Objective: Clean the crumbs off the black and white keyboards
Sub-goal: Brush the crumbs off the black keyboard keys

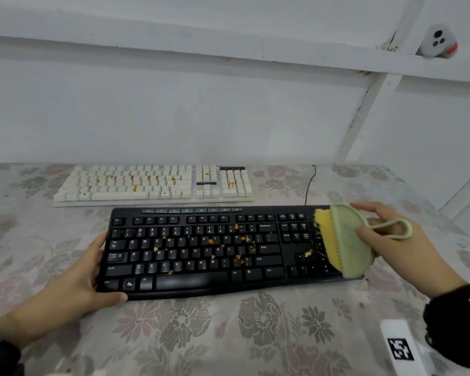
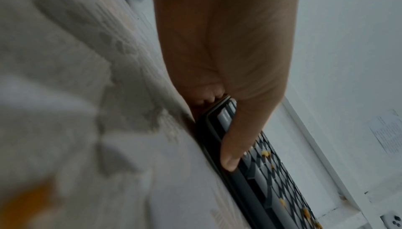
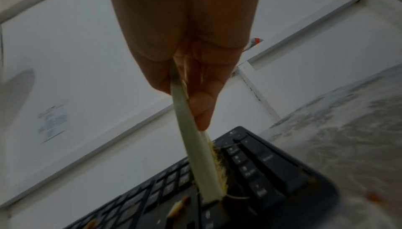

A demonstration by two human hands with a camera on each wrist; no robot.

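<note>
Floral-patterned cloth in faded pink and grey (image 1: 190, 327) covers the table, and near its front right corner a white card printed with a black square marker (image 1: 400, 348) is seen. Just beyond, the black plastic keyboard (image 1: 201, 256) is laid across the cloth, with orange crumbs (image 1: 210, 241) scattered over its letter keys and one more by the arrow keys. Its left end is gripped by the left hand (image 1: 73, 283): the thumb is laid over the front left corner, and in the left wrist view the fingers are curled under the edge, so this hand is closed on the keyboard. At the right end, a pale green half-round brush with yellow bristles (image 1: 347, 240) is held on edge by the right hand (image 1: 399, 245), pinched between thumb and fingers, with its looped handle lying against the palm; the bristles are pressed onto the number pad keys. A few crumbs are seen on the cloth just off the keyboard's right end. Behind the black keyboard, and just apart from it, the white corded keyboard (image 1: 152, 185) is set parallel, with orange crumbs lodged among its keys. Farthest off, a white panelled wall (image 1: 201, 104) is seen.
</note>
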